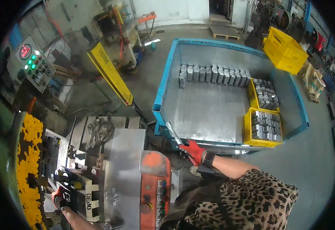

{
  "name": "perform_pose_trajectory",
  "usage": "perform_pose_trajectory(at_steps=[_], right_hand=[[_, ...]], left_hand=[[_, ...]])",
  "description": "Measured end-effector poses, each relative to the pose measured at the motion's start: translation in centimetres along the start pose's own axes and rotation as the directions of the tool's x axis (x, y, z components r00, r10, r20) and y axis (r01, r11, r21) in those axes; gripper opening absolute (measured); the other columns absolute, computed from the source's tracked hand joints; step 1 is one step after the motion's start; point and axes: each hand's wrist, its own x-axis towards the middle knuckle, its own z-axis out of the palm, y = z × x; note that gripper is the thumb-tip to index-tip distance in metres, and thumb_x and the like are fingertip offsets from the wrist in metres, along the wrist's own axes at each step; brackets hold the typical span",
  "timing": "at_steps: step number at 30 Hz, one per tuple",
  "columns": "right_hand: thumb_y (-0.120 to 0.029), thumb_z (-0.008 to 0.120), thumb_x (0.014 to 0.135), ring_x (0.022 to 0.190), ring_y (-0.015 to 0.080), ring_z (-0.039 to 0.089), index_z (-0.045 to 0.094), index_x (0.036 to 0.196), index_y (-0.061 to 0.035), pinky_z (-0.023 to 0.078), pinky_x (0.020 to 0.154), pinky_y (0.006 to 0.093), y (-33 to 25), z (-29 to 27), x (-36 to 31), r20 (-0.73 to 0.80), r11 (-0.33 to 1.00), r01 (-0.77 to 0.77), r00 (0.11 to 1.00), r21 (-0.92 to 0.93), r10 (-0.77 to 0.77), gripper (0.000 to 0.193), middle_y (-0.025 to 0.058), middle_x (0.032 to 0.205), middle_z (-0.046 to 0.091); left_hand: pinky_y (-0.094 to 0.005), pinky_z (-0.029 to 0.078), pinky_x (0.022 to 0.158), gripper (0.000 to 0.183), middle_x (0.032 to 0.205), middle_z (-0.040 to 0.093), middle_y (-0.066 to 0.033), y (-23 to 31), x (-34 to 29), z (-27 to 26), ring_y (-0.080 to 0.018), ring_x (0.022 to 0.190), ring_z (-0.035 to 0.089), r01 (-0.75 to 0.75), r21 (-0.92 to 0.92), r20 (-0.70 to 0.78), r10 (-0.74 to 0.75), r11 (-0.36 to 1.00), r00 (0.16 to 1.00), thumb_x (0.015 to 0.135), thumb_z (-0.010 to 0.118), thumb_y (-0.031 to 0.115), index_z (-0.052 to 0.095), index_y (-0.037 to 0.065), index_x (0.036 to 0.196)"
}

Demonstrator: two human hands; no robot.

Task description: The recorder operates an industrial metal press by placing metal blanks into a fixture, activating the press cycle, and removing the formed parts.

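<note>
At the far left we have our left hand (59, 198), in a red and black glove, down among the dark steel blocks of the press tooling (79, 184) beside the yellow-flecked machine wheel (31, 161). The fingers curl against the tooling, but we cannot tell whether they clasp a piece or only rest there, since the blocks hide the fingertips. Whatever sits in that die looks like stamped metal: we judge it stiff, fairly heavy for its bulk, sharp at the edges and likely oily, so it is best taken by its flat faces with gloved fingers.

Moving right, the orange control panel (154, 188) stands between our arms. Beyond it our right hand (193, 151), in a red glove, is closed around the lower end of a long thin metal tool (174, 133). The fingers are wrapped tight on its handle, and its bright tip reaches up over the edge of the blue-rimmed steel bin (163, 88). The tool looks rigid and light, and slippery where bare.

Inside the bin, grey metal parts (213, 74) stand in a row along the far wall, and two yellow crates (248, 128) at its right side hold more of them.
</note>
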Motion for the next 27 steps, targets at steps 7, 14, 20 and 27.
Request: perform_pose_trajectory(at_steps=[7,14,20,27], right_hand=[[-0.030,0.073,0.109,0.106,0.0208,0.069,0.055,0.154,-0.0087,0.060,0.089,0.0401,-6.2,3.8,-3.6,0.293,0.862,0.282,0.857,0.422,-0.424,0.053,0.0100,0.124,0.071],[-0.027,0.060,0.117,0.118,0.0197,0.068,0.048,0.162,-0.0032,0.057,0.101,0.0388,-5.1,4.3,-1.4,0.335,0.822,0.551,0.755,0.144,-0.564,0.052,0.0114,0.144,0.063],[-0.016,0.066,0.109,0.094,0.0144,0.070,0.060,0.153,-0.0024,0.057,0.082,0.0318,-12.1,12.7,-10.3,0.695,0.943,0.315,0.655,0.105,-0.296,0.046,0.0047,0.115,0.072],[-0.012,0.070,0.104,0.109,0.0183,0.073,0.061,0.152,-0.0013,0.060,0.095,0.0357,-9.9,14.3,-10.7,0.800,0.932,0.362,0.551,0.029,-0.238,0.050,0.0074,0.121,0.075]], left_hand=[[-0.0483,0.058,0.086,0.065,0.106,0.082,-0.0207,-3.1,-12.6,-1.7,-0.0327,0.090,0.075,-0.176,-0.062,-0.004,0.176,0.982,0.984,0.091,0.083,0.056,0.078,-0.001,0.121],[-0.0433,0.061,0.094,0.069,0.120,0.082,-0.0173,-4.6,-34.1,-9.3,-0.0299,0.105,0.079,0.100,-0.242,0.169,-0.060,0.965,0.984,0.086,0.089,0.050,0.075,0.004,0.135],[-0.0490,0.054,0.113,0.086,0.141,0.074,-0.0213,-7.3,-40.8,-5.2,-0.0399,0.132,0.069,0.250,0.094,0.323,-0.267,0.964,0.908,0.082,0.080,0.068,0.070,0.007,0.143],[-0.0482,0.055,0.113,0.090,0.142,0.072,-0.0227,-4.6,-41.0,-4.3,-0.0396,0.130,0.070,0.078,0.064,0.332,-0.095,0.995,0.939,0.081,0.081,0.072,0.069,0.009,0.145]])
